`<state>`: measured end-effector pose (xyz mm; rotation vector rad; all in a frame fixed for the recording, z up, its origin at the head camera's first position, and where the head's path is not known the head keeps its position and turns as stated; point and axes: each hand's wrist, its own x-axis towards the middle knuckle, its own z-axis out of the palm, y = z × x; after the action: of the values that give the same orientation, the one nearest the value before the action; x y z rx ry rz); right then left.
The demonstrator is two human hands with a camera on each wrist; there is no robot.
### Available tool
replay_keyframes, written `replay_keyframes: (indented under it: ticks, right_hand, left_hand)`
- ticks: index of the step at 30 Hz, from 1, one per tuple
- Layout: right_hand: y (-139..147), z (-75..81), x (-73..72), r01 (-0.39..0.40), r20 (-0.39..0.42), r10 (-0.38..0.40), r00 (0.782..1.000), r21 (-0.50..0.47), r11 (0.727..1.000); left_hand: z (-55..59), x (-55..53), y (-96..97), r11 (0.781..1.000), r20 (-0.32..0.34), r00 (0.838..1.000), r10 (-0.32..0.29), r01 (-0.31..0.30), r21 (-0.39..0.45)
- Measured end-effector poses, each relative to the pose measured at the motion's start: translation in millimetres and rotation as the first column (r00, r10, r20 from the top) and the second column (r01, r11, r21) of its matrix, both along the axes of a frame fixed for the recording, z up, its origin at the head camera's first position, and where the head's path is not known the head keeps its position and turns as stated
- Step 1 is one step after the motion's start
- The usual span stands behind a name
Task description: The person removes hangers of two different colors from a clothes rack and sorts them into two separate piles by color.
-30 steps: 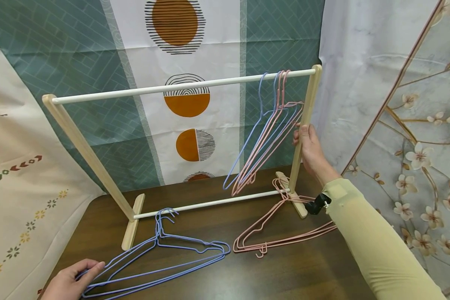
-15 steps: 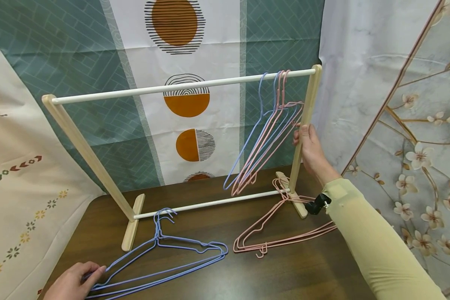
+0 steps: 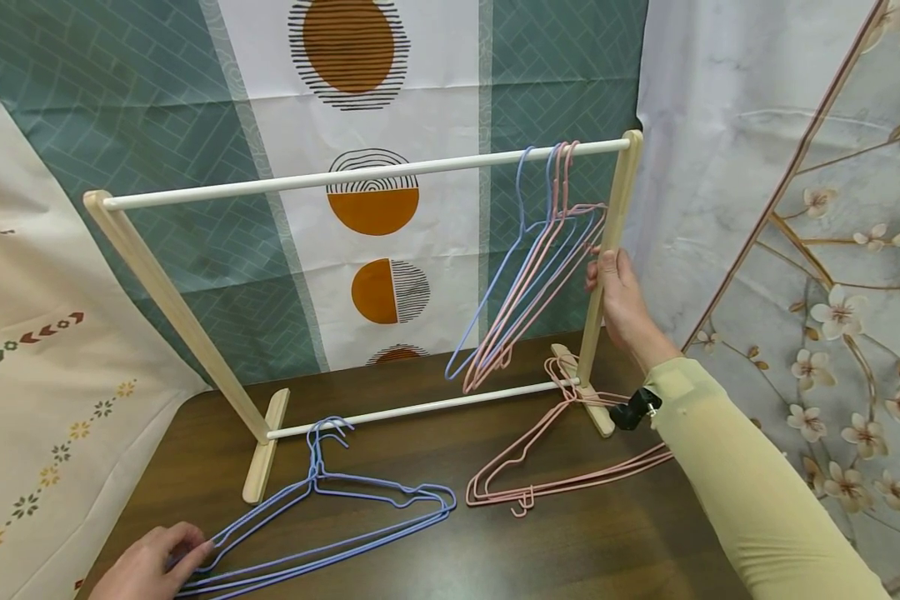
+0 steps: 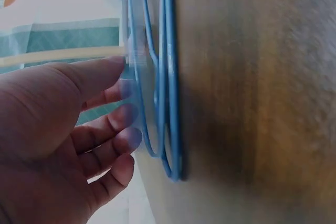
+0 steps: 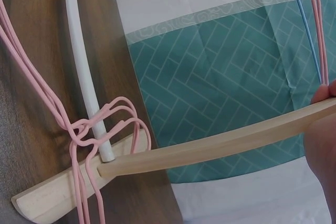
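Note:
My left hand [image 3: 150,562] is at the left end of a stack of blue wire hangers [image 3: 382,481] lying flat on the table. In the left wrist view its thumb and curved fingertips meet the outer wire of the blue hangers [image 4: 173,98], seeming to pinch it, though that spot is blurred. My right hand [image 3: 621,296] grips the right wooden upright [image 3: 596,333] of a clothes rack. Only part of this hand [image 5: 321,145] shows in the right wrist view. Blue and pink hangers [image 3: 491,333] hang from the rack's white top rail [image 3: 307,181] near that upright.
Pink hangers [image 3: 510,492] lie on the brown table [image 3: 390,558], their hooks over the right foot [image 3: 602,421] and lower rail [image 3: 435,406]. The left upright [image 3: 180,321] stands behind the blue stack. Patterned cloths [image 3: 270,250] hang around the table.
The blue stack has shifted slightly left, and my left hand has shifted slightly while staying at its left end. My right hand keeps its grip on the upright.

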<state>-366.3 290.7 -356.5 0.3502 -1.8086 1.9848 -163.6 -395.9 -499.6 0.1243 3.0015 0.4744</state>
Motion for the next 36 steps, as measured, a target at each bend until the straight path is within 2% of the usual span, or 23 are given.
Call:
replay_keyframes:
  ticks: [4,7,14,19,22,26,28,36]
  right_hand:
    - [0.4,0.4,0.5,0.0,0.002,0.0,1.0,-0.006,1.0]
    - [1.1,0.3,1.3,-0.005,0.003,0.005,1.0,-0.005,1.0]
    - [2.3,-2.0,0.4,-0.005,0.005,0.005,1.0,0.01,1.0]
    - [1.8,-2.4,-0.1,0.006,0.007,-0.006,1.0,0.019,1.0]
    - [1.6,-2.9,-0.4,0.007,0.006,-0.007,1.0,0.019,1.0]
    - [0.8,-2.8,-0.6,0.009,0.011,-0.009,1.0,0.02,1.0]
    - [0.5,-2.4,-0.7,0.009,0.01,-0.009,1.0,0.017,1.0]
    - [0.2,-1.4,-0.6,0.014,-0.009,-0.014,1.0,0.015,1.0]
  left_hand:
    - [5.9,-2.7,3.0,0.999,-0.105,0.993,-0.044,0.042,-0.024]
    - [14.4,-4.6,11.8,0.999,-0.156,0.987,-0.034,0.032,-0.018]
    - [36.3,-5.7,50.1,0.999,-0.252,0.967,0.02,-0.01,0.041]
    - [47.3,-10.7,76.6,0.997,-0.311,0.95,0.01,0.016,0.08]
    - [52.0,-14.1,89.3,0.994,-0.358,0.934,-0.01,0.049,0.098]
    - [56.7,-19.5,102.7,0.989,-0.395,0.918,-0.021,0.077,0.126]
    - [59.9,-21.8,108.9,0.987,-0.402,0.915,-0.025,0.087,0.138]
    - [79.3,-29.6,140.3,0.974,-0.393,0.919,-0.035,0.12,0.192]
